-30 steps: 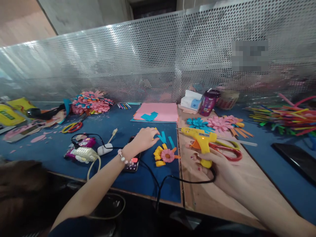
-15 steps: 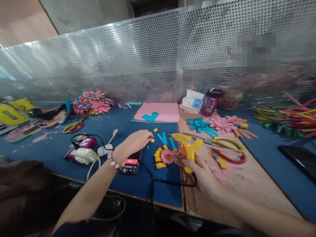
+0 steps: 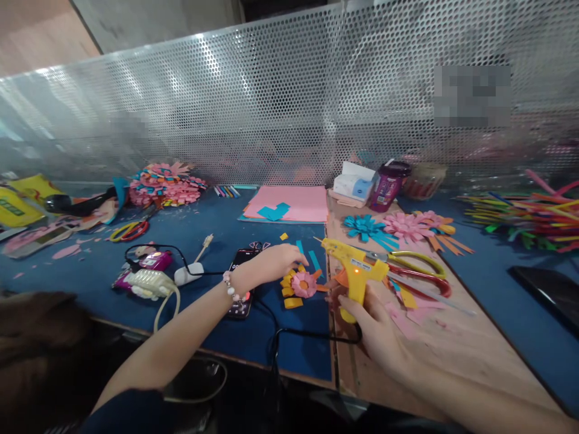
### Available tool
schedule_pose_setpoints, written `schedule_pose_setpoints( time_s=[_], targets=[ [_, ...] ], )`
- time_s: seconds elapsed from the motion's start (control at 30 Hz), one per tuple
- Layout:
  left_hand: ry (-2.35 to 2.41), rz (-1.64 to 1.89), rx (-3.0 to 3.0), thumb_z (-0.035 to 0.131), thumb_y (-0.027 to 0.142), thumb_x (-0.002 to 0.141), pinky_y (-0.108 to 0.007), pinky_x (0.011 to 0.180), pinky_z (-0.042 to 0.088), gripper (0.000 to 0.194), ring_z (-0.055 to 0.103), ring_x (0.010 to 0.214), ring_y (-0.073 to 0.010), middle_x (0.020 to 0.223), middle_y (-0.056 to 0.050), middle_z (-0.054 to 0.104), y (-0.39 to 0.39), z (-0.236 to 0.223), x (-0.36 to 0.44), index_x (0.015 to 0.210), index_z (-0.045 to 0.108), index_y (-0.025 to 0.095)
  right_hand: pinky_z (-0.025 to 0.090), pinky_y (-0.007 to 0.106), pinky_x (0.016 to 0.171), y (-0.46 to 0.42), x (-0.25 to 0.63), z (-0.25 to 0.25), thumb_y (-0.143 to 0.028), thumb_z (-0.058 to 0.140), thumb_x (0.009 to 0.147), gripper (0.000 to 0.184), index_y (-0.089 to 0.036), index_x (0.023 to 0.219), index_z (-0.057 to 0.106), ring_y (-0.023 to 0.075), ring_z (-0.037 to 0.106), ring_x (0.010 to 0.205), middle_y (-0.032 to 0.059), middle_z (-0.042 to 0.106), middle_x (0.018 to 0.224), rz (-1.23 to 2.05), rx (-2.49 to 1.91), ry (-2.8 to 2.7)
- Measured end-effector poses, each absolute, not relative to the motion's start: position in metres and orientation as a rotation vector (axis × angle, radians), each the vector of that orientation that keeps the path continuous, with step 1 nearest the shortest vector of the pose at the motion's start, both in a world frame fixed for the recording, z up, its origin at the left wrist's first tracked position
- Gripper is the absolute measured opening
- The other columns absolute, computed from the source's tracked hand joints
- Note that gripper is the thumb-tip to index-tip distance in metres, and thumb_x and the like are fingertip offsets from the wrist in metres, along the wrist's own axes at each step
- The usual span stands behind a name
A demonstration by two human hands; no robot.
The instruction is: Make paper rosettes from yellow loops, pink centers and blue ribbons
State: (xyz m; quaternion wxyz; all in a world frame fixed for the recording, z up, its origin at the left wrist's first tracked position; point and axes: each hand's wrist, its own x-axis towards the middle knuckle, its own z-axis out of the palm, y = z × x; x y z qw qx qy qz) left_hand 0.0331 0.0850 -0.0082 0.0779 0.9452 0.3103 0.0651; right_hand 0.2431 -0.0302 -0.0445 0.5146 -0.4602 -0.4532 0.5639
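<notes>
My right hand (image 3: 373, 322) is wrapped round the handle of a yellow hot glue gun (image 3: 359, 274), its nozzle pointing up and left and a small orange light glowing on its side. My left hand (image 3: 278, 262), with a beaded bracelet at the wrist, reaches over a paper flower (image 3: 304, 284) with a pink centre and yellow looped petals. Its fingers are bent together; whatever they hold is hidden. A small yellow paper piece (image 3: 284, 236) lies just beyond this hand, and blue paper strips (image 3: 313, 260) lie behind the flower. Under my left forearm is a phone (image 3: 242, 256).
Scissors (image 3: 418, 265) and paper scraps lie right of the glue gun on a board (image 3: 452, 343). Behind are finished paper flowers (image 3: 407, 226), a purple cup (image 3: 389, 187) and pink sheets (image 3: 294, 202). A power strip (image 3: 151, 283) and black cables (image 3: 312, 334) lie left and in front.
My left hand has moved right, from the small yellow pieces to above the flower. The glue gun in my right hand has shifted slightly right. More of the phone now shows.
</notes>
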Motion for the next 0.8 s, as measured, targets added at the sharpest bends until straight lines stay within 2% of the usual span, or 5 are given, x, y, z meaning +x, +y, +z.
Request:
schedule_pose_setpoints(
  time_s=[0.23,0.4,0.53,0.67,0.8],
  targets=[
    [0.857,0.216,2.826,0.048,0.010,0.089,-0.026,0.083,0.045,0.023,0.060,0.095,-0.0168,0.100,-0.007,0.065,0.089,-0.015,0.033,0.105,0.064,0.016,0.049,0.025,0.064,-0.023,0.249,-0.045,-0.036,0.068,0.077,0.022,-0.022,0.091,0.058,0.0152,0.061,0.072,0.0009,0.064,0.083,1.265,-1.081,-1.008],
    [0.869,0.257,2.786,0.052,0.016,0.090,-0.026,0.080,0.044,0.015,0.060,0.090,-0.0168,0.093,-0.007,0.065,0.087,-0.012,0.033,0.095,0.065,0.014,0.043,0.020,0.051,-0.024,0.252,-0.046,-0.034,0.073,0.073,0.024,-0.022,0.086,0.056,0.0105,0.054,0.059,-0.0033,0.059,0.070,1.305,-1.057,-0.906],
    [0.858,0.255,2.777,0.050,0.018,0.091,-0.026,0.079,0.044,0.016,0.059,0.089,-0.0166,0.093,-0.006,0.065,0.086,-0.007,0.031,0.095,0.066,0.014,0.038,0.018,0.042,-0.027,0.253,-0.047,-0.034,0.072,0.074,0.024,-0.021,0.085,0.055,0.0083,0.049,0.050,-0.0038,0.056,0.066,1.376,-1.064,-0.874],
    [0.955,0.316,2.758,0.050,0.019,0.092,-0.029,0.084,0.044,0.018,0.059,0.093,-0.0173,0.099,-0.006,0.066,0.089,-0.008,0.023,0.102,0.063,0.015,0.042,0.020,0.045,-0.026,0.253,-0.041,-0.039,0.068,0.078,0.023,-0.021,0.081,0.054,0.0095,0.050,0.051,-0.0036,0.055,0.064,1.342,-1.129,-0.944],
    [0.997,0.358,2.715,0.049,0.018,0.092,-0.028,0.084,0.045,0.017,0.060,0.093,-0.0164,0.098,-0.004,0.067,0.089,-0.006,0.015,0.098,0.064,0.016,0.051,0.025,0.060,-0.023,0.248,-0.023,-0.040,0.065,0.079,0.020,-0.021,0.084,0.057,0.0143,0.060,0.067,0.0008,0.063,0.077,1.206,-1.198,-1.129]
  ],
)
